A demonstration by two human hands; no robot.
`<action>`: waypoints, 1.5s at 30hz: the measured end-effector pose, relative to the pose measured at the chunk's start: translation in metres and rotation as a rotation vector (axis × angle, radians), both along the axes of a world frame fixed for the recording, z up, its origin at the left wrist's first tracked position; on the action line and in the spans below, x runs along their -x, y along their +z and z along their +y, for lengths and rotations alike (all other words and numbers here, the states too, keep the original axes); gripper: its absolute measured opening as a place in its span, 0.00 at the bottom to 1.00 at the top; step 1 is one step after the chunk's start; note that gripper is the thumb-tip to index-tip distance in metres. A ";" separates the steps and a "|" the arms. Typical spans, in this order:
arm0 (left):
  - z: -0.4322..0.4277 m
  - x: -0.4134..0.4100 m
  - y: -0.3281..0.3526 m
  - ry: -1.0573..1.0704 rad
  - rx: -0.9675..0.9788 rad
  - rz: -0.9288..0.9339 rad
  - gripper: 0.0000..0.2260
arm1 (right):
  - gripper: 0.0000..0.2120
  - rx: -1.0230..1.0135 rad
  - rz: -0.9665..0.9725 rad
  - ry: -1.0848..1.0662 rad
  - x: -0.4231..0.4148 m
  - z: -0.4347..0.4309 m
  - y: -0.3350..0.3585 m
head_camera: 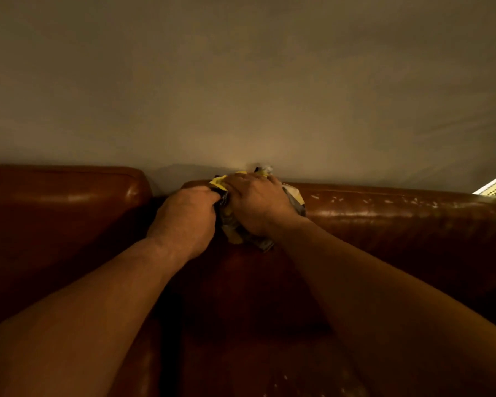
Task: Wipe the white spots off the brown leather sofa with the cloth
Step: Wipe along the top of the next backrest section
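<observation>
Both hands, left point(185, 217) and right point(258, 202), grip the bunched yellow-and-grey cloth point(235, 229) atop the brown leather sofa point(398, 222) backrest; white spots point(407, 199), apparently flecks, lie right.

The left hand point(188, 219) and right hand point(258, 204) grip a bunched yellow-and-grey cloth point(233, 229) on the top edge of the brown leather sofa point(384, 224). Their fingers point(248, 179) curl over it, nearly touching. White spots point(413, 200) dot the leather well right of the fingers, below a plain wall point(241, 81).
</observation>
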State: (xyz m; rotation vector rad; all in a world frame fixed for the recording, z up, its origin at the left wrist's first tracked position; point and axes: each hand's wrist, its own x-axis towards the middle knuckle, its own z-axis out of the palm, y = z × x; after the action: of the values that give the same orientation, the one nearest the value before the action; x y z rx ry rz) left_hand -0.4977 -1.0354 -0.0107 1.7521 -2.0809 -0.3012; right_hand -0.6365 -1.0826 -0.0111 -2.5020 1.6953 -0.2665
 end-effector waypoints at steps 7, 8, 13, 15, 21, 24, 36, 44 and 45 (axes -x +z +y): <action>-0.001 0.000 0.002 -0.001 -0.065 -0.024 0.09 | 0.14 0.075 -0.036 -0.104 -0.007 -0.009 -0.003; -0.002 0.001 0.000 -0.001 -0.056 -0.032 0.09 | 0.14 0.089 -0.063 -0.072 -0.002 -0.006 -0.006; -0.007 0.000 0.000 -0.023 -0.104 0.037 0.15 | 0.13 0.184 -0.057 -0.037 0.065 0.002 -0.011; -0.006 0.001 0.001 -0.030 -0.121 0.076 0.16 | 0.12 0.132 -0.103 -0.141 0.092 0.002 -0.009; -0.005 0.004 -0.001 0.006 -0.085 0.025 0.14 | 0.18 0.178 -0.049 -0.350 0.067 0.002 -0.018; -0.006 0.013 0.006 0.068 -0.094 -0.075 0.13 | 0.23 0.150 -0.049 -0.229 0.072 0.009 -0.022; -0.006 0.056 0.007 0.023 -0.060 -0.193 0.14 | 0.25 0.030 -0.007 -0.331 0.078 0.013 -0.022; -0.005 0.058 0.010 0.048 -0.126 -0.183 0.17 | 0.26 0.008 0.085 -0.134 0.165 0.033 -0.016; -0.005 0.058 0.011 0.044 -0.138 -0.186 0.17 | 0.27 -0.022 0.087 -0.156 0.171 0.029 -0.013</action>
State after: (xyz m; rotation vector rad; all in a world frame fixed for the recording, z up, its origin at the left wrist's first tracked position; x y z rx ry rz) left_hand -0.5558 -1.0406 -0.0001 1.9717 -2.1928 -0.2850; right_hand -0.8073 -1.0536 -0.0237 -2.4026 1.9191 -0.1534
